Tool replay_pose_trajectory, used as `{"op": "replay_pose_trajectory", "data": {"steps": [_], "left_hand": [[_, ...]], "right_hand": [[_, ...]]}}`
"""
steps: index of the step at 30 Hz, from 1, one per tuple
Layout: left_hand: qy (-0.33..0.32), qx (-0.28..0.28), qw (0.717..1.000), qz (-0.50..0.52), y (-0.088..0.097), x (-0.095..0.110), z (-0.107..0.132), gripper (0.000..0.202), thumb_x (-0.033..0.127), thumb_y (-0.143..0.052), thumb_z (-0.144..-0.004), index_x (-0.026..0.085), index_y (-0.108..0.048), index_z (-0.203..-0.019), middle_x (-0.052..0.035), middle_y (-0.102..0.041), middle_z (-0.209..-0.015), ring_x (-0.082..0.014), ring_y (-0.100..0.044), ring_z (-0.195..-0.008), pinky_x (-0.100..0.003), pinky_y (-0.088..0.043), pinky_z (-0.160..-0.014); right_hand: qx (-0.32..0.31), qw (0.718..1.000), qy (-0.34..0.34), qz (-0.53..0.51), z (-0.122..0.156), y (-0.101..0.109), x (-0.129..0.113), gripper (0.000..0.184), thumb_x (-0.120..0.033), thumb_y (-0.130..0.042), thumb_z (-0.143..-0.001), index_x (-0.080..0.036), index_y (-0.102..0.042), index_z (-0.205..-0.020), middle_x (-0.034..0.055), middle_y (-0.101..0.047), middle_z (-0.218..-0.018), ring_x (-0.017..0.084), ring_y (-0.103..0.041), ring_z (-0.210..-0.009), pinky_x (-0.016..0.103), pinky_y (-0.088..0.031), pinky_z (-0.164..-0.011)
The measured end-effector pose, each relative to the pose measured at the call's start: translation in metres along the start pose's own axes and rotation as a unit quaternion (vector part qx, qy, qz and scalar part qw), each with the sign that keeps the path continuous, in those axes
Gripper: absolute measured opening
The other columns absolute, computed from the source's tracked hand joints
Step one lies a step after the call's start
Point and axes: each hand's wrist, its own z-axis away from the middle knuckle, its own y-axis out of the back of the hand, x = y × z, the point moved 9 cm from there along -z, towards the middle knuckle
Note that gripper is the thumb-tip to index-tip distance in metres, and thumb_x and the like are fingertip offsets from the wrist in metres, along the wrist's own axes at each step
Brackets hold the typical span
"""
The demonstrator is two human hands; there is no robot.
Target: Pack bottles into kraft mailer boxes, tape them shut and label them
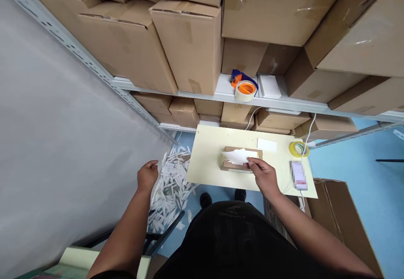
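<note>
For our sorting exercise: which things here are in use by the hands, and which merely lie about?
In use: right hand, white paper, cardboard packet.
Lying about: yellow tape roll, phone, white card, tape dispenser.

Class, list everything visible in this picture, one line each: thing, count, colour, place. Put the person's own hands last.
cardboard boxes: many, brown, stacked on the rack
rack: one, grey, along the back
tape dispenser: one, blue and orange, on the rack shelf
white box: one, beside the dispenser
table: one, pale yellow, below the rack
flat parcel: one, brown, table centre
white card: one, table, behind the parcel
tape roll: one, yellow, table's right edge
blurred device: one, pinkish, near the tape roll
paper strips: heap, white, floor left of the table
large box: one, brown, floor at right
left hand: above the strips, grip unclear
right hand: pinching a white paper over the parcel
</note>
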Motion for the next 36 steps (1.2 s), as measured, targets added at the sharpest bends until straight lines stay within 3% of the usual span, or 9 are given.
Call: {"op": "replay_pose_trajectory", "data": {"steps": [3, 6, 8, 12, 16, 21, 24, 30, 36], "left_hand": [[0.01, -0.089, 0.984, 0.154, -0.044, 0.053, 0.034, 0.039, 0.046, -0.054, -0.082, 0.017, -0.07, -0.102, -0.0084, -0.076, -0.092, -0.0224, -0.07, -0.079, -0.033, -0.054, -0.073], [0.032, -0.314, 0.902, 0.294, -0.115, 0.133, 0.101, 0.061, 0.067, -0.05, -0.087, 0.014, -0.065, -0.113, -0.012, -0.075, -0.094, -0.0213, -0.069, -0.072, -0.032, -0.054, -0.062], [0.037, -0.411, 0.849, 0.329, -0.149, 0.183, 0.143, 0.063, 0.068, -0.053, -0.087, 0.015, -0.062, -0.119, -0.014, -0.074, -0.103, -0.0223, -0.072, -0.08, -0.032, -0.056, -0.064], [-0.034, -0.406, 0.862, 0.302, -0.176, 0.245, 0.167, 0.055, 0.055, -0.074, -0.078, 0.016, -0.062, -0.116, -0.0107, -0.073, -0.101, -0.0202, -0.07, -0.082, -0.027, -0.054, -0.062], [-0.051, -0.368, 0.897, 0.239, -0.188, 0.261, 0.159, 0.05, 0.058, -0.07, -0.082, 0.019, -0.065, -0.112, -0.0105, -0.071, -0.107, -0.0198, -0.068, -0.083, -0.025, -0.051, -0.057], [0.003, -0.448, 0.845, 0.293, -0.205, 0.274, 0.173, 0.05, 0.064, -0.064, -0.084, 0.018, -0.066, -0.104, -0.0074, -0.07, -0.094, -0.0163, -0.066, -0.072, -0.025, -0.049, -0.056], [-0.026, -0.435, 0.846, 0.306, -0.205, 0.284, 0.173, 0.039, 0.054, -0.07, -0.081, 0.018, -0.065, -0.096, -0.0024, -0.066, -0.08, -0.0148, -0.062, -0.067, -0.025, -0.048, -0.057], [-0.184, -0.3, 0.933, 0.071, -0.204, 0.294, 0.148, 0.018, 0.037, -0.06, -0.092, 0.022, -0.07, -0.094, -0.0029, -0.073, -0.086, -0.02, -0.068, -0.079, -0.03, -0.049, -0.071], [-0.275, -0.272, 0.904, -0.182, -0.23, 0.291, 0.147, 0.035, 0.035, -0.055, -0.097, 0.024, -0.063, -0.13, -0.0077, -0.076, -0.099, -0.027, -0.07, -0.092, -0.034, -0.048, -0.082]], "right_hand": [[0.024, 0.999, 0.039, 0.014, 0.004, 0.014, 0.002, 0.03, -0.044, -0.077, -0.083, -0.025, -0.081, -0.107, 0.0059, -0.08, -0.098, 0.023, -0.074, -0.088, 0.042, -0.059, -0.087], [0.03, 0.995, 0.086, 0.042, 0.005, 0.025, 0.002, 0.024, -0.039, -0.077, -0.082, -0.026, -0.083, -0.101, 0.0069, -0.08, -0.102, 0.024, -0.074, -0.092, 0.042, -0.06, -0.089], [0.041, 0.993, 0.101, 0.045, 0.003, 0.032, 0.005, 0.019, -0.038, -0.078, -0.082, -0.026, -0.083, -0.095, 0.0078, -0.079, -0.104, 0.025, -0.074, -0.099, 0.043, -0.059, -0.093], [0.085, 0.995, 0.052, -0.007, -0.002, 0.049, 0.019, 0.02, -0.041, -0.082, -0.077, -0.025, -0.083, -0.088, 0.0074, -0.08, -0.099, 0.025, -0.074, -0.094, 0.043, -0.06, -0.089], [0.111, 0.99, -0.005, -0.086, -0.005, 0.062, 0.027, 0.023, -0.042, -0.085, -0.073, -0.025, -0.082, -0.088, 0.0055, -0.08, -0.096, 0.023, -0.074, -0.088, 0.042, -0.06, -0.088], [0.126, 0.986, -0.016, -0.109, -0.01, 0.078, 0.027, 0.022, -0.041, -0.086, -0.073, -0.025, -0.082, -0.089, 0.005, -0.08, -0.095, 0.023, -0.072, -0.094, 0.041, -0.058, -0.09], [0.112, 0.99, -0.031, -0.079, -0.017, 0.08, 0.039, 0.026, -0.043, -0.083, -0.075, -0.024, -0.082, -0.092, 0.0049, -0.08, -0.092, 0.023, -0.072, -0.089, 0.04, -0.058, -0.087], [0.072, 0.989, 0.02, 0.128, -0.036, 0.068, 0.065, 0.025, -0.041, -0.066, -0.087, -0.022, -0.077, -0.099, 0.0049, -0.076, -0.087, 0.021, -0.069, -0.079, 0.037, -0.056, -0.079], [-0.014, 0.915, 0.095, 0.393, -0.052, 0.035, 0.07, 0.022, -0.02, -0.052, -0.093, -0.021, -0.074, -0.096, 0.0107, -0.074, -0.099, 0.025, -0.067, -0.092, 0.037, -0.051, -0.084]]}}
